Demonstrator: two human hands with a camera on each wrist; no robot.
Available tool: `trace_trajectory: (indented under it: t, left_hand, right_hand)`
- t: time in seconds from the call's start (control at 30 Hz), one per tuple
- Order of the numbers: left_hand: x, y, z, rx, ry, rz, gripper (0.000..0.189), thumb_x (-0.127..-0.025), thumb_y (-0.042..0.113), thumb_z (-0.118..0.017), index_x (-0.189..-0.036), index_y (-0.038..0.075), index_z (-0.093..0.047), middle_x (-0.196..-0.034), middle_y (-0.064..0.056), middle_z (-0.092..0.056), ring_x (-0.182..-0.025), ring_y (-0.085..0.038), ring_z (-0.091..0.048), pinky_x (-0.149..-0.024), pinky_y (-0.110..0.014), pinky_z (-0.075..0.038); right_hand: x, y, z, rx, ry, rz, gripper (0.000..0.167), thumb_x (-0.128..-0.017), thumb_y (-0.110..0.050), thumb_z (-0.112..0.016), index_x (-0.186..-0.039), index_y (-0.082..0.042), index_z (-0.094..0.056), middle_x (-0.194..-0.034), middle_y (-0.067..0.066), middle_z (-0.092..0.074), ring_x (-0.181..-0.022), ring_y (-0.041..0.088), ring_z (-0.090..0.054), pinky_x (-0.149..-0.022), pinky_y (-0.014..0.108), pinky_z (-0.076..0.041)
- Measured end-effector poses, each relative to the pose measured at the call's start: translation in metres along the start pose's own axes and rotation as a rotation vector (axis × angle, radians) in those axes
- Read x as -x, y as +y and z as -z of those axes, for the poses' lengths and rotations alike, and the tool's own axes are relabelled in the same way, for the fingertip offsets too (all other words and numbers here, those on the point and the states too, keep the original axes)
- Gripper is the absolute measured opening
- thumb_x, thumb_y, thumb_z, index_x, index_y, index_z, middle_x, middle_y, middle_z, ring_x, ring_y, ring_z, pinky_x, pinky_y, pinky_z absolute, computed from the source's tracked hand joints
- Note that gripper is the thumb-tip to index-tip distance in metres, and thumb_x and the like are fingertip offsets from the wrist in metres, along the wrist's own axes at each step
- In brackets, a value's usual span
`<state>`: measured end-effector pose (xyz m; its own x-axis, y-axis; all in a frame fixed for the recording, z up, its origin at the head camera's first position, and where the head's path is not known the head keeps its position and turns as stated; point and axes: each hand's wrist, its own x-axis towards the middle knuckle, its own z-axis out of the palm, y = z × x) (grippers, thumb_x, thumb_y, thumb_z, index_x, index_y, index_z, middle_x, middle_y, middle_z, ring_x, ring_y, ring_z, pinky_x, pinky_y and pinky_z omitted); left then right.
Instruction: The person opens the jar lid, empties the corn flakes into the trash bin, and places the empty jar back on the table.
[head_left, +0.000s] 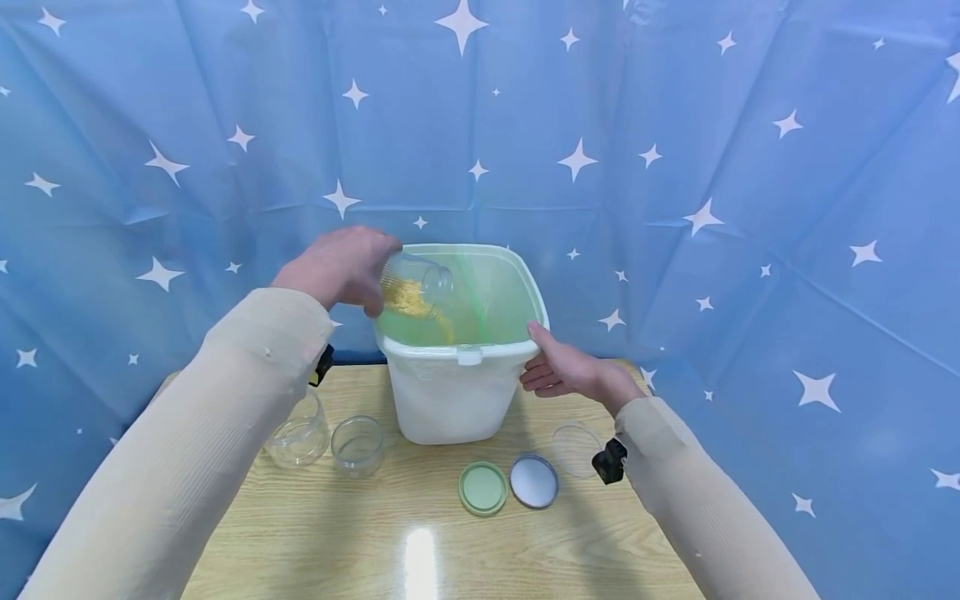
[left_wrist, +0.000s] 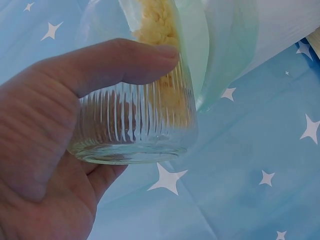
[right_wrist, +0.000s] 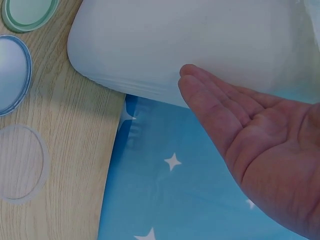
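My left hand [head_left: 341, 265] grips a ribbed clear glass jar [left_wrist: 135, 117], its thumb laid across the side. Tilted over a white bin [head_left: 450, 400], the jar has its mouth pointing right and down. Small yellow pieces [head_left: 406, 297] lie along its lower side, and some spill from the mouth into the bin. Pale green shows inside the bin. At the bin's right side is my right hand [head_left: 566, 367], with the thumb at the rim and the fingers [right_wrist: 215, 107] extended straight along the outer wall.
Two clear glass jars stand left of the bin: a larger one [head_left: 298, 433] partly behind my left sleeve and a smaller one [head_left: 357, 447]. In front lie a green lid [head_left: 483, 488], a grey-rimmed lid [head_left: 534, 481] and a clear lid [head_left: 576, 450]. Behind the wooden table [head_left: 337, 533] hangs a blue starry curtain [head_left: 525, 108].
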<state>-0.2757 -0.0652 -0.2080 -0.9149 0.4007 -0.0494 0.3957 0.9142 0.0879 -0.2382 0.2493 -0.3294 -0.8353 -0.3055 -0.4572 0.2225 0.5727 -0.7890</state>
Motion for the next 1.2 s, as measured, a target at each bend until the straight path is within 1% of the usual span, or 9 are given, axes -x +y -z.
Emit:
trace_trajectory:
  t: [0.23,0.4,0.63,0.73,0.93,1.07,1.2]
  left_hand:
    - [0.0,0.0022,0.0002,-0.043,0.009,-0.007,0.069,-0.065,0.007,-0.079,-0.13,0.012,-0.054,-0.119,-0.007,-0.06,-0.101,-0.029,-0.054,-0.081,-0.045,-0.051]
    - [-0.0018,0.0037,-0.0009,-0.072,0.01,0.002,0.067,-0.066,0.007,-0.078,-0.129,0.013,-0.055,-0.118,-0.007,-0.06,-0.101,-0.029,-0.054,-0.083,-0.045,-0.051]
    - [-0.0029,0.0047,-0.002,-0.083,0.009,0.0,0.063,-0.066,0.008,-0.078,-0.125,0.013,-0.057,-0.114,-0.006,-0.061,-0.098,-0.029,-0.055,-0.08,-0.043,-0.051]
    - [-0.0033,0.005,-0.0018,-0.083,0.011,-0.004,0.064,-0.066,0.007,-0.078,-0.126,0.013,-0.057,-0.114,-0.006,-0.061,-0.097,-0.028,-0.055,-0.079,-0.043,-0.051]
    - [-0.0027,0.0057,-0.0011,-0.1,0.013,-0.007,0.067,-0.065,0.006,-0.078,-0.128,0.011,-0.056,-0.117,-0.008,-0.061,-0.101,-0.029,-0.055,-0.083,-0.045,-0.051]
    - [-0.0024,0.0057,-0.0008,-0.114,0.013,-0.009,0.065,-0.066,0.005,-0.077,-0.128,0.012,-0.056,-0.117,-0.008,-0.061,-0.1,-0.029,-0.054,-0.082,-0.045,-0.051]
    - [-0.002,0.0061,-0.0007,-0.12,0.019,-0.012,0.066,-0.066,0.004,-0.077,-0.128,0.011,-0.056,-0.118,-0.008,-0.062,-0.101,-0.03,-0.055,-0.083,-0.045,-0.051]
  right_hand:
    - [0.0,-0.0003,0.0,0.003,0.001,0.004,0.097,-0.095,-0.07,-0.008,-0.142,0.011,-0.034,-0.143,0.03,-0.046,-0.132,0.041,-0.048,-0.11,0.046,-0.043]
    - [0.0001,-0.0003,0.0001,-0.003,0.007,0.0,0.097,-0.095,-0.07,-0.008,-0.142,0.01,-0.035,-0.142,0.03,-0.046,-0.132,0.04,-0.049,-0.11,0.046,-0.043]
    - [0.0002,-0.0004,0.0002,-0.007,0.009,-0.002,0.097,-0.095,-0.071,-0.009,-0.142,0.01,-0.035,-0.142,0.029,-0.047,-0.132,0.04,-0.048,-0.11,0.046,-0.043]
    - [-0.0001,0.0001,0.0006,-0.004,0.001,0.005,0.097,-0.095,-0.07,-0.009,-0.142,0.011,-0.034,-0.142,0.031,-0.046,-0.132,0.041,-0.048,-0.11,0.046,-0.043]
    - [-0.0011,0.0007,0.0007,-0.006,-0.008,0.013,0.098,-0.095,-0.07,-0.008,-0.142,0.012,-0.034,-0.143,0.031,-0.045,-0.133,0.041,-0.047,-0.11,0.046,-0.042]
    - [-0.0009,0.0009,0.0004,-0.01,-0.005,0.01,0.098,-0.095,-0.07,-0.008,-0.142,0.011,-0.035,-0.142,0.031,-0.046,-0.132,0.041,-0.048,-0.11,0.046,-0.042]
    - [-0.0012,0.0015,0.0012,-0.006,-0.012,0.015,0.099,-0.095,-0.071,-0.008,-0.142,0.012,-0.034,-0.142,0.031,-0.046,-0.133,0.041,-0.047,-0.111,0.046,-0.042]
